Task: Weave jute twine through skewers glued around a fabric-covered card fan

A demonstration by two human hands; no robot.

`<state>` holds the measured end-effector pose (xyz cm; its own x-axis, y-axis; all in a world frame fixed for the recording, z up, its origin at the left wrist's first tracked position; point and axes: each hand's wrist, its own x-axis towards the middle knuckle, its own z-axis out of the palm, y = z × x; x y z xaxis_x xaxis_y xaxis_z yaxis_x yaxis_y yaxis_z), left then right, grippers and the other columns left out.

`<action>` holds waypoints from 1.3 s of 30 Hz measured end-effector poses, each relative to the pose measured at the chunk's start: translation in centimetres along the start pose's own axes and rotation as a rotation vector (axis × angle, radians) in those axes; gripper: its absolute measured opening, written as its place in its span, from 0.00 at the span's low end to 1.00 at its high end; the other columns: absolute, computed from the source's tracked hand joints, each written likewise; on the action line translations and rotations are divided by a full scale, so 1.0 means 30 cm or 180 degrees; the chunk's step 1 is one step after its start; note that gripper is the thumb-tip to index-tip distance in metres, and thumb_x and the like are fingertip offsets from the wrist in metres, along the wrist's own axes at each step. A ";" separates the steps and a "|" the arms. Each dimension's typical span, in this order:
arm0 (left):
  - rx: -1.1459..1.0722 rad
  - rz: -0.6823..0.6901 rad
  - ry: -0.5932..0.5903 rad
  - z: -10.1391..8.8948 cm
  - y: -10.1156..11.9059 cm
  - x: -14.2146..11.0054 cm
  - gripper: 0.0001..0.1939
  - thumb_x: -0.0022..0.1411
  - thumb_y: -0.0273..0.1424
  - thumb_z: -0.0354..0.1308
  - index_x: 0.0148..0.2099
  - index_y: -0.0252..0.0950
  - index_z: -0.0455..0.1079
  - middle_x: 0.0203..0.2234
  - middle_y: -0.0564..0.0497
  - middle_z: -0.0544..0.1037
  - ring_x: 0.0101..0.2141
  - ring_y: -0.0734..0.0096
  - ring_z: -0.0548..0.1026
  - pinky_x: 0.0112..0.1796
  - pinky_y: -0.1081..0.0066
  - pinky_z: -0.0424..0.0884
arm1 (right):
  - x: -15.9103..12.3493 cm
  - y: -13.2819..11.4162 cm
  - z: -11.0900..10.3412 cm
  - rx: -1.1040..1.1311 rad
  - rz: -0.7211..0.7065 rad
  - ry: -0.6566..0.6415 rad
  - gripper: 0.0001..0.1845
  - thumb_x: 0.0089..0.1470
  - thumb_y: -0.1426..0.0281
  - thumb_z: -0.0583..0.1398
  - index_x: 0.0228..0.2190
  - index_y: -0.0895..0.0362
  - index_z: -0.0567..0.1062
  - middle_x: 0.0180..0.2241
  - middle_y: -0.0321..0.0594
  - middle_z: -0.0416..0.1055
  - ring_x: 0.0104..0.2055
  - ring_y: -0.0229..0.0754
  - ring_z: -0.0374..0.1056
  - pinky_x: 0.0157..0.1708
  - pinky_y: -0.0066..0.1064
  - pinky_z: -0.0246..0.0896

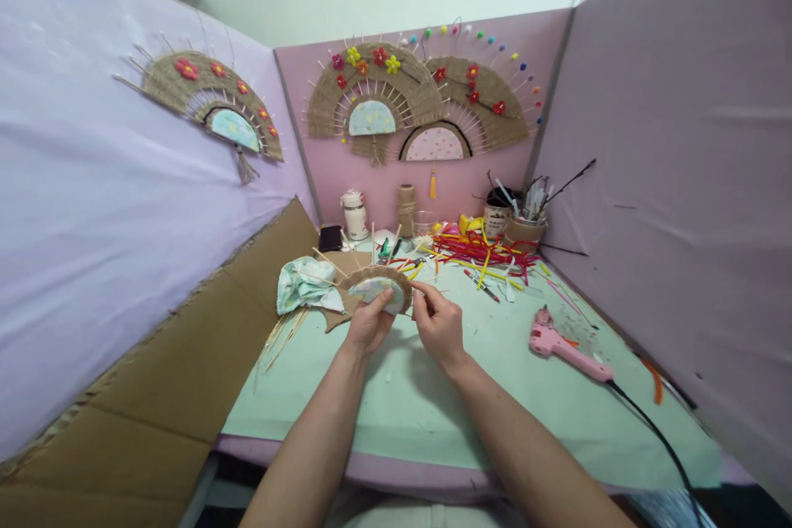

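Note:
My left hand grips a small half-round cardboard fan base, thumb on its pale patterned fabric face. Several thin wooden sticks stand out from its curved brown edge. At the right end of that edge, my right hand has its fingers pinched together; what lies between them, perhaps a stick, is too small to make out. Crumpled pale green fabric lies left of my left hand, with loose wooden sticks below it. A cut piece of cardboard rests behind the fan base.
A pink glue gun with a black cord lies at the right. Red and yellow pipe cleaners pile up behind, near a twine spool and a white bottle. Finished fans hang on the walls; a cardboard sheet leans left.

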<state>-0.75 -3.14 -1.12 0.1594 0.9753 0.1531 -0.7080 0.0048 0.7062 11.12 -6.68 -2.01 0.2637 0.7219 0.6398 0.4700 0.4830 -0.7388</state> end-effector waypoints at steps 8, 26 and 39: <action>0.0169 0.0000 -0.0095 0.001 -0.001 -0.003 0.12 0.46 0.25 0.66 0.37 0.35 0.75 0.35 0.50 0.80 0.37 0.69 0.76 0.45 0.68 0.68 | -0.007 -0.001 0.004 -0.0102 -0.0265 -0.0141 0.20 0.57 0.67 0.53 0.50 0.59 0.71 0.20 0.34 0.71 0.20 0.33 0.63 0.25 0.23 0.59; 0.0314 0.0033 -0.0207 -0.001 -0.001 -0.005 0.12 0.46 0.26 0.67 0.37 0.35 0.76 0.34 0.50 0.79 0.36 0.69 0.76 0.43 0.68 0.68 | -0.007 0.000 0.004 -0.0070 -0.0249 -0.0162 0.21 0.57 0.67 0.53 0.51 0.58 0.71 0.21 0.34 0.71 0.19 0.33 0.62 0.25 0.23 0.60; 0.1593 0.0857 0.0708 0.000 -0.011 -0.009 0.15 0.44 0.30 0.68 0.39 0.35 0.76 0.38 0.48 0.79 0.42 0.64 0.75 0.49 0.65 0.65 | -0.013 -0.021 -0.007 0.0210 -0.0468 0.0062 0.14 0.57 0.69 0.54 0.42 0.58 0.74 0.19 0.32 0.67 0.18 0.32 0.58 0.23 0.23 0.58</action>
<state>-0.56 -3.42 -1.38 -0.1659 0.9508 0.2615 -0.2857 -0.3002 0.9101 10.90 -7.36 -1.76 0.2127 0.6315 0.7456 0.4486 0.6148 -0.6487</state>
